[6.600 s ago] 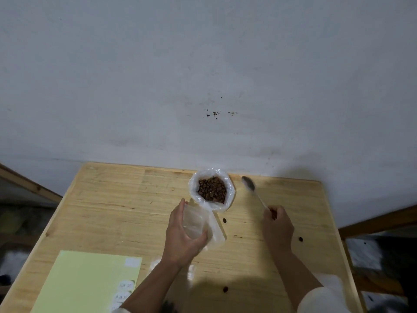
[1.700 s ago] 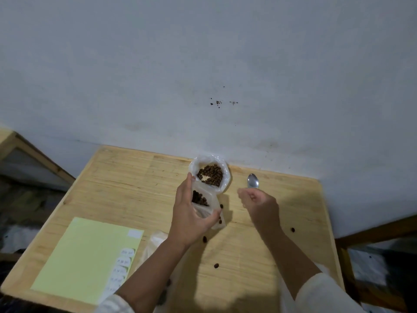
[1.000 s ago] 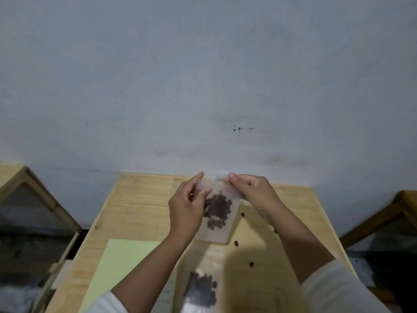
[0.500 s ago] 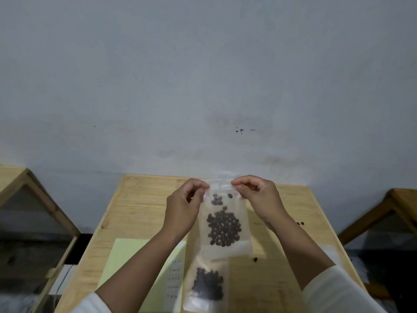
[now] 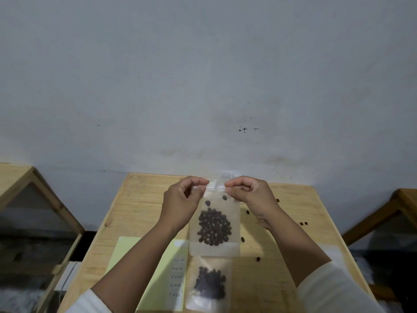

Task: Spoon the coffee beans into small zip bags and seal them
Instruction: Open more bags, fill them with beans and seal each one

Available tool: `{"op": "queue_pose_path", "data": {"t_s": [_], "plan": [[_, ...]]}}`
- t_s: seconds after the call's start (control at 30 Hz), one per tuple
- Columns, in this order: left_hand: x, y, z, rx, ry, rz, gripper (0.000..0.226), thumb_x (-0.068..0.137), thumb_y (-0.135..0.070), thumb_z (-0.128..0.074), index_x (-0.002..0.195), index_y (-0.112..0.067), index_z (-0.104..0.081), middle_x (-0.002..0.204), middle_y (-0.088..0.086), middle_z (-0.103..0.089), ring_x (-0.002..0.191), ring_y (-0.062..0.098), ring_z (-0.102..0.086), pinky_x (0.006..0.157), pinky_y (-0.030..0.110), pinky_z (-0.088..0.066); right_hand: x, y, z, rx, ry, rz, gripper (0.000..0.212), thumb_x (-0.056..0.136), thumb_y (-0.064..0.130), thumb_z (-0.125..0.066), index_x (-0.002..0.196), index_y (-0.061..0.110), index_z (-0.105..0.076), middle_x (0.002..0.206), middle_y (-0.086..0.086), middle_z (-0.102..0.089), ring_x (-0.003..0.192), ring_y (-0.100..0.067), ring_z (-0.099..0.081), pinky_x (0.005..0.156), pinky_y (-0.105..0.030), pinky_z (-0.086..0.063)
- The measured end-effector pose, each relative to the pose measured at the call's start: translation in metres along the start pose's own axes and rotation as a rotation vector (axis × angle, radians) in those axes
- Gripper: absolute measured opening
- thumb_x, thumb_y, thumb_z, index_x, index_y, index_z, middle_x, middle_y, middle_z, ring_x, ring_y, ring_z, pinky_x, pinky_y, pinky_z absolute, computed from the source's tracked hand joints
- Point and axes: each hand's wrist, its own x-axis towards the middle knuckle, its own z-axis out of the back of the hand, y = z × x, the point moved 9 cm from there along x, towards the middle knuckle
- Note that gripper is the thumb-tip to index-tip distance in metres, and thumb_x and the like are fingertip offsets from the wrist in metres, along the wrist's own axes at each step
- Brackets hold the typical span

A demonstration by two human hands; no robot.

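A small clear zip bag point(image 5: 214, 247) hangs upright above the wooden table point(image 5: 140, 206), with a cluster of dark coffee beans in its lower half. My left hand point(image 5: 182, 202) pinches the left end of its top strip. My right hand point(image 5: 250, 195) pinches the right end. A second small bag with beans point(image 5: 209, 283) lies flat on the table below it. The large bag of beans and the spoon are hidden behind my hands and the raised bag.
A pale green sheet point(image 5: 126, 256) carrying a column of small white labels point(image 5: 178, 276) lies at the front left. Several loose beans point(image 5: 303, 223) dot the right side. Wooden frames stand at both sides point(image 5: 40, 188), and a grey wall is behind.
The spoon left my right hand, and both hands lifted the filled bag upright. In the last half second the fingers have drawn closer along the top strip.
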Motion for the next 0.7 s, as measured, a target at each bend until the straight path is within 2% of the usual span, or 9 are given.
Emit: {"op": "queue_pose_path", "data": {"t_s": [0.07,0.13,0.23,0.3,0.37,0.47,0.53,0.63,0.7], "plan": [[-0.002,-0.001,-0.007,0.027,0.056,0.003,0.010,0.082,-0.024,-0.071,0.086,-0.033,-0.070,0.070,-0.022,-0.064,0.061,0.000,-0.053,0.064,0.018,-0.044,-0.001,-0.007,-0.002,-0.019,0.009,-0.035,0.009,0.074,0.011,-0.076,0.075,0.020,-0.074,0.078,-0.010,-0.063,0.073,-0.018,-0.059,0.072,-0.026,-0.051],[-0.004,-0.003,-0.013,0.056,0.075,0.002,0.008,0.080,-0.023,-0.072,0.084,-0.030,-0.069,0.077,-0.022,-0.065,0.063,-0.009,-0.055,0.064,0.011,-0.041,-0.002,-0.012,-0.005,-0.033,0.004,-0.053,0.007,0.073,0.013,-0.077,0.077,0.018,-0.073,0.077,-0.009,-0.064,0.071,-0.015,-0.061,0.075,-0.028,-0.051],[-0.006,-0.004,-0.020,0.057,0.059,0.008,0.005,0.081,-0.019,-0.071,0.082,-0.023,-0.070,0.081,-0.015,-0.068,0.062,-0.007,-0.060,0.057,0.004,-0.040,-0.002,-0.019,-0.010,-0.004,-0.045,-0.067,0.007,0.072,0.007,-0.076,0.075,0.013,-0.071,0.080,-0.005,-0.067,0.064,-0.009,-0.059,0.075,-0.031,-0.052],[-0.005,-0.002,-0.022,0.081,0.044,0.019,0.004,0.081,-0.020,-0.070,0.081,-0.024,-0.069,0.080,-0.016,-0.068,0.065,-0.009,-0.058,0.056,0.003,-0.038,-0.002,-0.024,-0.011,0.036,-0.070,-0.084,0.009,0.073,0.006,-0.075,0.073,0.015,-0.071,0.086,-0.004,-0.068,0.068,-0.009,-0.061,0.076,-0.031,-0.053],[-0.002,0.004,-0.021,0.109,0.022,0.040,0.005,0.080,-0.025,-0.071,0.080,-0.028,-0.067,0.081,-0.016,-0.067,0.066,-0.007,-0.055,0.059,0.007,-0.038,-0.003,-0.032,-0.011,0.069,-0.032,-0.122,0.012,0.074,0.008,-0.075,0.077,0.020,-0.071,0.094,-0.002,-0.069,0.077,-0.014,-0.062,0.081,-0.032,-0.053],[0.001,0.025,-0.016,0.099,0.001,0.116,0.007,0.079,-0.029,-0.073,0.080,-0.028,-0.067,0.082,-0.012,-0.067,0.067,0.003,-0.054,0.064,0.021,-0.043,-0.009,-0.050,-0.014,0.052,0.068,-0.181,0.013,0.076,0.005,-0.073,0.085,0.014,-0.069,0.082,-0.002,-0.066,0.075,-0.016,-0.060,0.077,-0.031,-0.053],[-0.002,0.045,-0.019,0.123,0.045,0.173,0.008,0.079,-0.030,-0.073,0.084,-0.028,-0.068,0.084,-0.005,-0.069,0.075,0.016,-0.060,0.069,0.029,-0.049,-0.015,-0.069,-0.011,0.023,0.026,-0.235,0.012,0.075,0.004,-0.074,0.082,0.011,-0.068,0.078,-0.003,-0.066,0.072,-0.015,-0.060,0.073,-0.029,-0.052],[-0.019,0.084,-0.026,0.198,0.112,0.245,0.012,0.081,-0.022,-0.072,0.092,-0.026,-0.068,0.087,-0.007,-0.067,0.080,0.012,-0.059,0.068,0.020,-0.046,-0.026,-0.109,-0.007,0.043,-0.046,-0.345,0.010,0.073,0.002,-0.074,0.077,0.010,-0.069,0.075,-0.004,-0.067,0.065,-0.014,-0.059,0.063,-0.023,-0.050],[-0.034,0.112,-0.031,0.233,0.136,0.300,0.016,0.081,-0.016,-0.071,0.092,-0.026,-0.067,0.087,-0.006,-0.067,0.081,0.009,-0.060,0.072,0.020,-0.046,-0.033,-0.137,-0.007,-0.003,-0.073,-0.391,0.009,0.074,0.005,-0.074,0.075,0.013,-0.070,0.073,-0.004,-0.067,0.065,-0.014,-0.059,0.061,-0.022,-0.051]]}}
